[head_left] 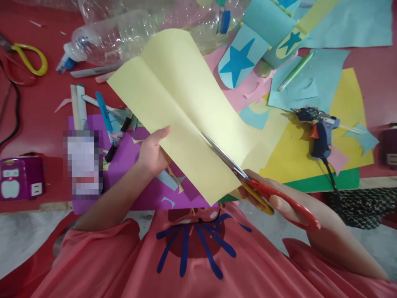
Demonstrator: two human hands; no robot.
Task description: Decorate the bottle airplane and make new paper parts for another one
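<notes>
A large sheet of pale yellow paper (186,103) is held up before me, creased lengthwise and curling at its far end. My left hand (155,153) pinches its near left edge, thumb on top and fingers beneath. In my right hand (273,194) is a pair of scissors (229,161) with one red and one yellow handle. Their blades lie along the crease, tips near the middle of the sheet, and seem almost closed. Whether the paper below the tips is cut through, I cannot tell. Purple paper (124,203) lies under my left hand.
Clear plastic bottles (111,37) lie at the back. A blue glue gun (322,136) rests on yellow card (350,103) at right. Left are a phone (83,163), markers (81,107), a purple box (21,178) and other scissors (31,60). Star-decorated paper pieces (237,62) sit beyond the sheet.
</notes>
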